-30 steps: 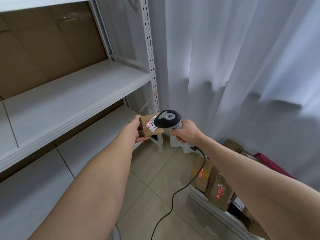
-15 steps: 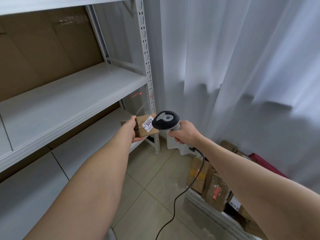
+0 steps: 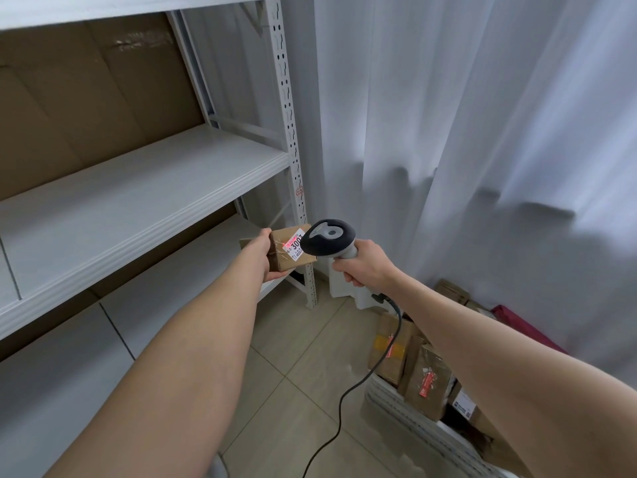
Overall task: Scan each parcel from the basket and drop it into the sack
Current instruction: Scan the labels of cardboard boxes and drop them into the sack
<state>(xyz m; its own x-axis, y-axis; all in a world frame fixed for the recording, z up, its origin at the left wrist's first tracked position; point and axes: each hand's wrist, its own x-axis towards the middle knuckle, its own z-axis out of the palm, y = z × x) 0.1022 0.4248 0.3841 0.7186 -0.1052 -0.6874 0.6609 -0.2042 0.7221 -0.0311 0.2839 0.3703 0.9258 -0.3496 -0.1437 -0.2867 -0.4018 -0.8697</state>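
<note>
My left hand (image 3: 264, 251) grips a small brown cardboard parcel (image 3: 291, 256) at arm's length, its white label facing up and to the right. A red scan light falls on that label. My right hand (image 3: 366, 267) holds the grey and black barcode scanner (image 3: 329, 239) by its handle, the head right beside the parcel. A white slatted basket (image 3: 410, 408) sits on the floor at the lower right with several brown parcels (image 3: 425, 381) in it. The sack is not in view.
White metal shelving (image 3: 138, 188) fills the left, its corner post (image 3: 293, 150) just behind the parcel. Grey curtains (image 3: 482, 132) hang across the back and right. The scanner's black cable (image 3: 348, 398) trails down over the tiled floor. A dark red object (image 3: 517, 322) lies behind the basket.
The red scan light, on the shelf post half a second ago, now lies on the parcel's label again. Both hands with parcel and scanner stay close together, shifted only slightly.
</note>
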